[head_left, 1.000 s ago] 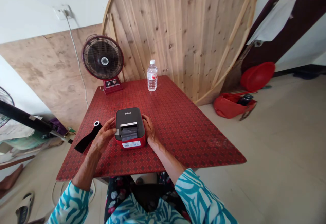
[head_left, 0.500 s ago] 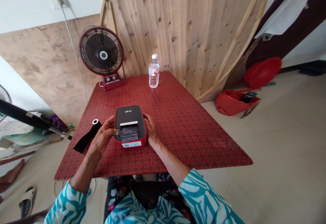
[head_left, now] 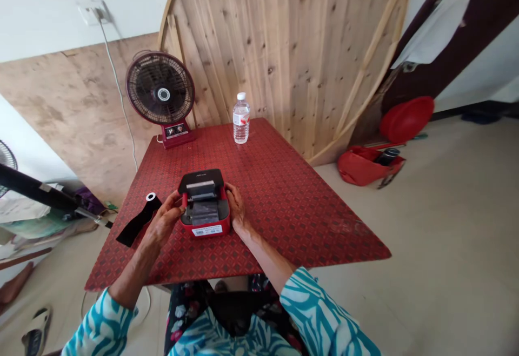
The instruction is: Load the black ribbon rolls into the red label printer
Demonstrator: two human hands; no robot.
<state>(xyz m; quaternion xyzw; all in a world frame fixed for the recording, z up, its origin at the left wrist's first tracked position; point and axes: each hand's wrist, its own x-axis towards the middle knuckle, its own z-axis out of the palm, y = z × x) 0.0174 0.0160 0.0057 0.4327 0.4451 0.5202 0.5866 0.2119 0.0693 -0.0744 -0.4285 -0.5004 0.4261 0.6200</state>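
A red and black label printer (head_left: 225, 216) sits on the table in front of me, with its black lid (head_left: 201, 176) raised at the front and tilted back. A dark, shiny strip (head_left: 205, 213) comes out of the gap and lies over the front edge. My left hand (head_left: 162, 221) grips the printer's left side, thumb near the front corner. Against the right side, my right hand (head_left: 236, 205) is wrapped with its fingers partly hidden behind the casing. Left of my left hand lies a partly unrolled black ribbon roll (head_left: 135, 227) with a white core.
A dark red fan (head_left: 161, 94) stands at the table's back left, and a clear water bottle (head_left: 241, 121) at the back. The red patterned table (head_left: 292, 215) has wooden boards (head_left: 279, 48) behind it. On the floor to the right lies a red bag (head_left: 360, 167).
The printer's lid has swung up from closed to tilted open, uncovering the inside. Both hands stay at the printer's sides. The whole view has shifted slightly.
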